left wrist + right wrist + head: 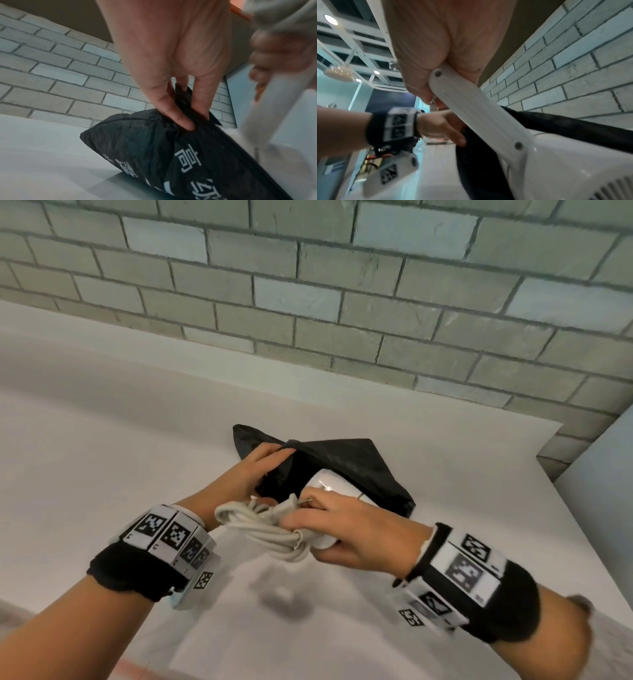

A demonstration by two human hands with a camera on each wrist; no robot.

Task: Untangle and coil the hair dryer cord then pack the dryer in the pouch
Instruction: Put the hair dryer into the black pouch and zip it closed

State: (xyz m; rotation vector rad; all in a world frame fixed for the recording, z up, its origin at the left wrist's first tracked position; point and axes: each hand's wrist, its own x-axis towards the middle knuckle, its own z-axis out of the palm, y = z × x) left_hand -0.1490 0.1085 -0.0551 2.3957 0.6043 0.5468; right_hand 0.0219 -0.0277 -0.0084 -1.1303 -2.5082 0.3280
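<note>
A black pouch with white printed characters lies on the white counter, its mouth held up. My left hand pinches the pouch's rim between thumb and fingers. The white hair dryer has its head inside the pouch's mouth. My right hand grips the dryer's handle together with the coiled grey-white cord, which bunches at the handle outside the pouch. The dryer's vented body sits against the black pouch in the right wrist view.
A grey brick wall runs along the back of the counter. The counter's right end stops near a pale panel. A white basin lies below my hands.
</note>
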